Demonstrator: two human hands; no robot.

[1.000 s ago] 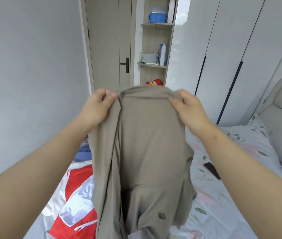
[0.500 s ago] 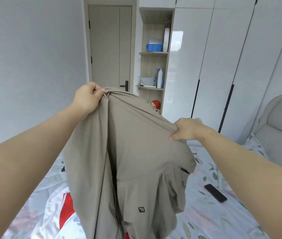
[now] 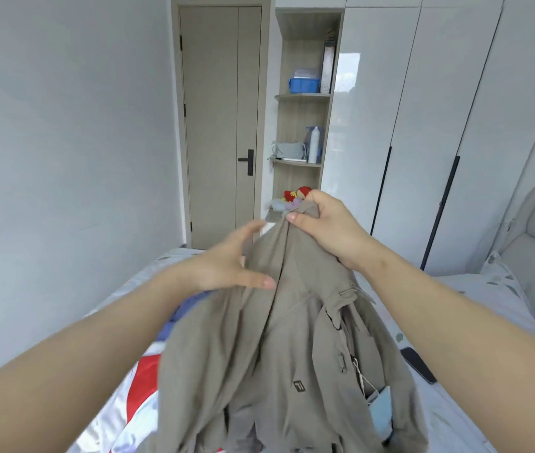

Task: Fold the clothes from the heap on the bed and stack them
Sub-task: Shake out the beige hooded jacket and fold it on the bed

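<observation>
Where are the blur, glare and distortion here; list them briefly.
Head view: the left hand is smeared by motion blur; head view: bright glare sits on the glossy wardrobe door; head view: the wide-angle lens bows the wardrobe edges toward the right.

One head-worn wide-angle view looks forward and slightly down over the bed [image 3: 475,289] toward the door [image 3: 217,125], which stands just left of frame centre. The wardrobe [image 3: 423,125] right of the door bows outward. Left hand [image 3: 226,263], right hand [image 3: 328,223] and jacket [image 3: 292,354] sit close to the lens, below the door.
</observation>
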